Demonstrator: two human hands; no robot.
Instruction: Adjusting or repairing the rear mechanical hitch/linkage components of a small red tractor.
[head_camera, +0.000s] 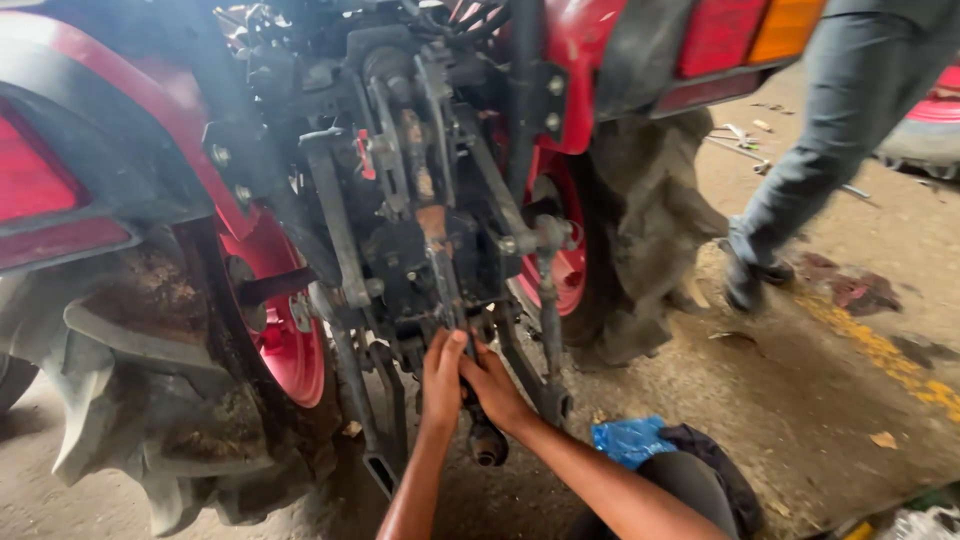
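Two bare hands meet low at the back of a red tractor (590, 40), seen from the head camera looking down. The left hand (443, 378) reaches up from below, its grip curled tight around a dark metal shaft (487, 440) that sticks out under the hitch; the thumb lies along the shaft's upper part. The right hand (497, 388) comes in from the lower right and presses against the same shaft just beside the left, fingers wrapped over it, so both grips are pressed together on it with no gap showing. The shaft's round open end points down toward the floor (800, 400), below both hands.

Above the hands hang greasy lift arms and linkage rods (437, 220). Muddy rear tyres (150, 400) stand on either side, with red wheel rims behind them. A blue crumpled bag (628, 440) lies on the floor just beside the right forearm. Another person's leg in grey trousers (820, 140) stands well apart at the right, near scattered tools (735, 140).
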